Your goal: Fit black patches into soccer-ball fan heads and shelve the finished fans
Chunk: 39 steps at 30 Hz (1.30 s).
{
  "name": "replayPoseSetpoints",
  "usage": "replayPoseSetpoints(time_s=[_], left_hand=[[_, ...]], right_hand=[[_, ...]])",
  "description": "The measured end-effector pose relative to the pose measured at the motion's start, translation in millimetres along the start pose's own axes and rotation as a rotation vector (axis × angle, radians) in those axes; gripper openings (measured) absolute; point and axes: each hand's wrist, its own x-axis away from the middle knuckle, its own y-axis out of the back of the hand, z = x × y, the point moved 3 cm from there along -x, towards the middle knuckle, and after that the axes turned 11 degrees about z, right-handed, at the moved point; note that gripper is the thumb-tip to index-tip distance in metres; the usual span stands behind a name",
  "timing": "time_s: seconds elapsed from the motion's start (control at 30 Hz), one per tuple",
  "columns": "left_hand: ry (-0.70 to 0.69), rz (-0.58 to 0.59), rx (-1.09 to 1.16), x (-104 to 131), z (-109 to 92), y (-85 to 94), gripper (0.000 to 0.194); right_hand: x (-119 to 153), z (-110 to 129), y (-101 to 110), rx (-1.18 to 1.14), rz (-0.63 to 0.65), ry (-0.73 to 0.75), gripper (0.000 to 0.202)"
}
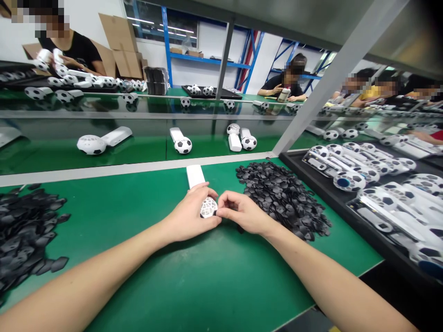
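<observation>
Football-headed housing [209,208] is on the green bench mat [166,286], white handle pointing away from the wearer, ball end nearest. Using it as the landmark:

Left hand [194,212]: half open, curved round the left side of the ball end, fingers over the far side, thumb along the near side, so it has hold of the housing

Right hand [244,214]: at the right edge of the ball end, thumb and index nearly closed in a pinch on a small black piece [215,213], mostly hidden by the fingertips; other fingers curled

Pile of black panels [284,198] to the right of the housing, second black heap [27,244] well left. Black tray [327,208] of white football-headed units beyond the right pile. Green conveyor [145,150] on the far side, with more units lying on it
</observation>
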Motion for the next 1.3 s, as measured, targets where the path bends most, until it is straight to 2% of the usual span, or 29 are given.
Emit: replayPoseSetpoints(time_s=[0.13,0.27,0.4,0.5,0.57,0.7,0.77,0.87,0.97,1.07,1.13,1.3], left_hand=[[0.011,-0.009,0.018,-0.1,1.7,0.0,0.034],[0.0,-0.02,0.014,-0.5,1.7,2.6,0.029],[-0.033,0.041,-0.007,-1.4,3.1,4.4,0.034],[-0.061,0.039,-0.031,-1.9,4.9,4.7,0.042],[-0.068,0.023,-0.069,-1.9,5.3,4.5,0.047],[0.081,-0.02,-0.154,0.2,7.3,7.0,0.06],[0.151,0.014,-0.139,2.3,8.0,9.5,0.063],[0.158,0.113,-0.101,5.1,7.3,15.0,0.056],[0.11,0.171,-0.098,7.1,7.2,24.1,0.049],[0.066,0.213,-0.076,7.6,9.8,32.7,0.054],[0.028,0.231,-0.053,7.2,11.8,36.7,0.056],[-0.055,0.336,0.008,5.5,13.4,35.4,0.058]], right_hand=[[-1.9,0.3,-2.8,-0.064,0.01,-0.055,0.018],[-2.1,5.2,-1.5,0.008,-0.013,-0.083,0.017],[3.8,5.0,12.5,0.326,-0.04,-0.214,0.019],[8.4,2.5,21.5,0.592,-0.05,-0.236,0.013],[9.5,-0.1,22.3,0.681,-0.023,-0.241,0.012],[9.6,-1.7,20.3,0.673,0.012,-0.276,0.005],[10.2,0.4,20.4,0.651,0.011,-0.274,0.004],[11.2,4.6,21.8,0.577,-0.021,-0.223,0.006],[11.0,6.2,21.9,0.331,-0.073,-0.166,0.005],[9.1,5.9,17.2,0.102,-0.043,-0.135,0.017],[7.6,8.1,13.6,0.13,-0.015,-0.064,0.018],[7.7,15.0,9.1,0.501,-0.078,0.228,0.012]])
